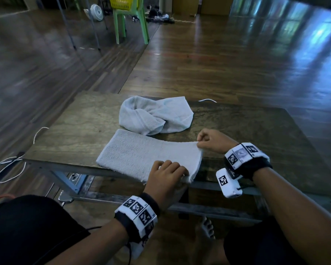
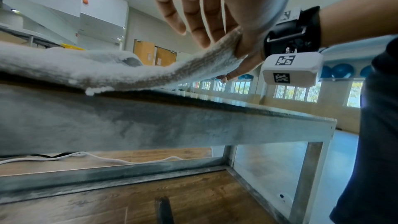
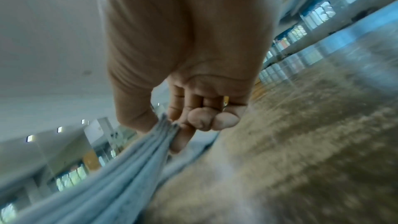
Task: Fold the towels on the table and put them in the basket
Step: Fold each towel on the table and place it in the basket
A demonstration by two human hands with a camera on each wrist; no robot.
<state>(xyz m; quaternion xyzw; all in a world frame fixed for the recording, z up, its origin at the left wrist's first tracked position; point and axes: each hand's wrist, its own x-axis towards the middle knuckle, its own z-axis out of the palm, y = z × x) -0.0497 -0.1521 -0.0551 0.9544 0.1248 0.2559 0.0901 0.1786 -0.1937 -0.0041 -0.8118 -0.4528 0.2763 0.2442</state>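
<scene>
Right hand (image 1: 213, 140): thumb and curled fingers pinch the far right corner of the folded towel (image 1: 141, 153), raising that edge off the table (image 1: 75, 123); the right wrist view confirms layered cloth edges clamped between thumb and forefinger. Left hand (image 1: 166, 175): at the near right corner of the same towel, at the table's front edge, fingers bent over the cloth. In the left wrist view its fingers (image 2: 198, 23) lie on top and the thumb beneath, gripping that end. The two hands stand apart, one at each corner of the towel's right end. The remainder of the folded towel runs flat to the left of both hands.

Beyond the hands, touching the folded towel's far edge: a crumpled towel (image 1: 155, 115), unfolded.

Far behind, well apart from the table: a yellow basket (image 1: 121, 2) on a green chair (image 1: 131, 23).
</scene>
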